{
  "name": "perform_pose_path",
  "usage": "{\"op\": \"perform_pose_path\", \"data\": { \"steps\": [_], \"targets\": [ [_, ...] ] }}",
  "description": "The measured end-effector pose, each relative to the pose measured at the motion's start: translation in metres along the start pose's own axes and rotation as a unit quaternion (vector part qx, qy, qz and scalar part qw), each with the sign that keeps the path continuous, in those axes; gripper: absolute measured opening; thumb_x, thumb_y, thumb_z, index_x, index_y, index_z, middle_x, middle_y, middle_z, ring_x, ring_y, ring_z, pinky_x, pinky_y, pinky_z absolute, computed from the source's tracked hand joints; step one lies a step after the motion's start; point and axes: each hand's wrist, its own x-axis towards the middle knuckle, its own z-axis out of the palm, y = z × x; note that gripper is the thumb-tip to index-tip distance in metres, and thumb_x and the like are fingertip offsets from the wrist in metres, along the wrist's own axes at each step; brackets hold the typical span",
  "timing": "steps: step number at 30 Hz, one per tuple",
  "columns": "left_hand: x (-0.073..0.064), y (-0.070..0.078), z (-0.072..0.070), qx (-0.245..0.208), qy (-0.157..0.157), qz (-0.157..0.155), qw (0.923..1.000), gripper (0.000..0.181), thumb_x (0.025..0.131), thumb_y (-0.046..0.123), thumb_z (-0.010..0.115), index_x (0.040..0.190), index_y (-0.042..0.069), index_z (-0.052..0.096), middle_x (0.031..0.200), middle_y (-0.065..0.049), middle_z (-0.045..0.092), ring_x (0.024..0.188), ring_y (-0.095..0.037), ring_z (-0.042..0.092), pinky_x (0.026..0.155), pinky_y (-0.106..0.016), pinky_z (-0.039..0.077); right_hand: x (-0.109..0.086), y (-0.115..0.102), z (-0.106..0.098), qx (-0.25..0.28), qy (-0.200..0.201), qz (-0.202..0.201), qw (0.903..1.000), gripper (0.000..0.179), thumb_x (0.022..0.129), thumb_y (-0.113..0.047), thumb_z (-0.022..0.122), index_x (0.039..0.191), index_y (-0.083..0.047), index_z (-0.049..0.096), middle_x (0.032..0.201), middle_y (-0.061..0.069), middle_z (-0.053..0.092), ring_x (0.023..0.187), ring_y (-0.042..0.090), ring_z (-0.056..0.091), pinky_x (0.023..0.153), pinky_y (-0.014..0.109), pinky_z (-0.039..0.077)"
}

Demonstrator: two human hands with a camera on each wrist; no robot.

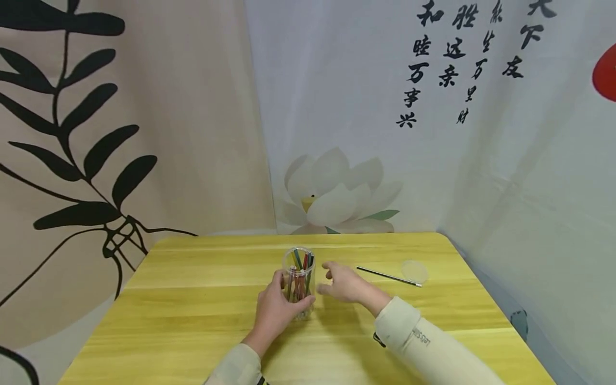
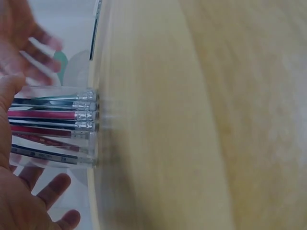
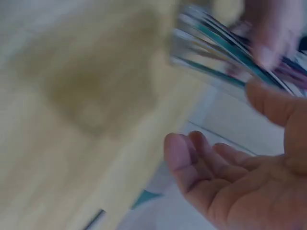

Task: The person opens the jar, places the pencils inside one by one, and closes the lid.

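Note:
A clear plastic cup [image 1: 313, 278] stands upright on the table, full of colored pencils [image 1: 306, 261]. My left hand [image 1: 276, 306] holds the cup from the left, thumb across its near side and fingers round the other. In the left wrist view, silver ferrules of several pencils [image 2: 57, 115] show at the cup's base end. Just right of the cup, my right hand [image 1: 345, 283] is apart from it with nothing in its grasp. The right wrist view has that hand's fingers [image 3: 211, 167] loosely spread below the blurred cup.
A single dark pencil [image 1: 389, 277] lies on the table to the right, its end at a round clear lid [image 1: 415, 271]. The yellow wooden table [image 1: 192, 321] has its far edge near a printed cloth backdrop [image 1: 337, 107].

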Motion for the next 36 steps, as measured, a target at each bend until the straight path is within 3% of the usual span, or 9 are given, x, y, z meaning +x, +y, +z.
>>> {"op": "perform_pose_path", "data": {
  "steps": [2, 4, 9, 11, 13, 17, 23, 30, 36],
  "targets": [
    [-0.001, -0.001, 0.001, -0.001, -0.001, 0.002, 1.0000, 0.082, 0.077, 0.059, 0.093, 0.138, 0.021, 0.053, 0.134, -0.007, 0.072, 0.121, -0.037, 0.067, 0.096, -0.059, 0.057, 0.001, 0.005, 0.011, -0.011, -0.041, 0.005, 0.9991, 0.079, 0.098, -0.033, 0.079, 0.158, 0.003, 0.042, 0.140, 0.026, 0.067, 0.125, 0.041, 0.068, 0.104, 0.056, 0.058],
    [-0.001, -0.001, 0.001, -0.003, 0.000, 0.004, 1.0000, 0.083, 0.077, 0.060, 0.093, 0.138, 0.022, 0.053, 0.134, -0.006, 0.072, 0.121, -0.037, 0.067, 0.096, -0.058, 0.057, 0.003, 0.008, 0.022, -0.016, -0.061, -0.006, 0.9980, 0.084, 0.092, -0.034, 0.084, 0.156, 0.004, 0.045, 0.133, 0.024, 0.071, 0.118, 0.037, 0.071, 0.100, 0.052, 0.060],
    [-0.002, 0.000, 0.001, -0.003, 0.005, 0.007, 1.0000, 0.081, 0.077, 0.062, 0.092, 0.136, 0.022, 0.054, 0.133, -0.006, 0.073, 0.120, -0.035, 0.068, 0.096, -0.056, 0.058, 0.008, 0.004, 0.042, -0.044, -0.068, -0.053, 0.9953, 0.055, 0.086, -0.034, 0.089, 0.130, -0.010, 0.067, 0.116, 0.007, 0.078, 0.102, 0.019, 0.073, 0.089, 0.037, 0.061],
    [-0.003, 0.000, 0.000, 0.004, 0.006, 0.006, 1.0000, 0.080, 0.077, 0.063, 0.091, 0.136, 0.022, 0.055, 0.133, -0.007, 0.073, 0.122, -0.036, 0.067, 0.101, -0.058, 0.054, 0.008, 0.002, 0.046, -0.053, -0.063, -0.058, 0.9949, 0.043, 0.086, -0.034, 0.090, 0.119, -0.016, 0.070, 0.112, 0.003, 0.078, 0.100, 0.015, 0.072, 0.088, 0.034, 0.060],
    [-0.003, 0.000, 0.000, 0.014, 0.006, 0.003, 0.9999, 0.081, 0.078, 0.064, 0.090, 0.136, 0.021, 0.054, 0.134, -0.007, 0.073, 0.125, -0.038, 0.065, 0.105, -0.060, 0.051, 0.007, 0.000, 0.049, -0.046, -0.060, -0.050, 0.9958, 0.041, 0.086, -0.032, 0.090, 0.117, -0.015, 0.069, 0.109, 0.005, 0.077, 0.096, 0.016, 0.071, 0.085, 0.035, 0.060],
    [-0.001, 0.000, -0.004, 0.027, 0.003, 0.003, 0.9996, 0.087, 0.080, 0.064, 0.088, 0.143, 0.016, 0.053, 0.134, -0.011, 0.073, 0.127, -0.042, 0.063, 0.109, -0.064, 0.046, 0.003, 0.000, 0.053, -0.059, -0.064, -0.037, 0.9955, 0.054, 0.086, -0.033, 0.091, 0.126, -0.006, 0.066, 0.111, 0.011, 0.074, 0.097, 0.020, 0.070, 0.085, 0.038, 0.061],
    [0.002, 0.003, -0.009, 0.035, 0.002, -0.002, 0.9994, 0.090, 0.079, 0.062, 0.089, 0.145, 0.013, 0.052, 0.127, -0.013, 0.074, 0.121, -0.040, 0.066, 0.107, -0.063, 0.047, -0.005, 0.002, 0.056, -0.077, -0.071, -0.029, 0.9941, 0.069, 0.083, -0.029, 0.094, 0.132, 0.003, 0.059, 0.097, 0.008, 0.070, 0.085, 0.019, 0.067, 0.077, 0.035, 0.060],
    [0.003, 0.005, -0.010, 0.047, 0.004, 0.002, 0.9989, 0.085, 0.075, 0.063, 0.092, 0.136, 0.018, 0.054, 0.122, -0.009, 0.074, 0.118, -0.038, 0.064, 0.102, -0.059, 0.049, -0.015, 0.007, 0.046, -0.104, -0.071, -0.029, 0.9916, 0.079, 0.083, -0.028, 0.094, 0.145, 0.001, 0.056, 0.117, 0.013, 0.075, 0.108, 0.028, 0.072, 0.103, 0.047, 0.059],
    [0.005, 0.004, -0.012, 0.052, 0.002, 0.000, 0.9987, 0.083, 0.076, 0.060, 0.092, 0.135, 0.016, 0.055, 0.125, -0.008, 0.074, 0.117, -0.035, 0.064, 0.103, -0.060, 0.047, -0.015, 0.013, 0.044, -0.097, -0.077, -0.022, 0.9921, 0.079, 0.083, -0.028, 0.094, 0.148, -0.003, 0.055, 0.108, 0.006, 0.074, 0.100, 0.021, 0.070, 0.100, 0.045, 0.060]
  ]
}}
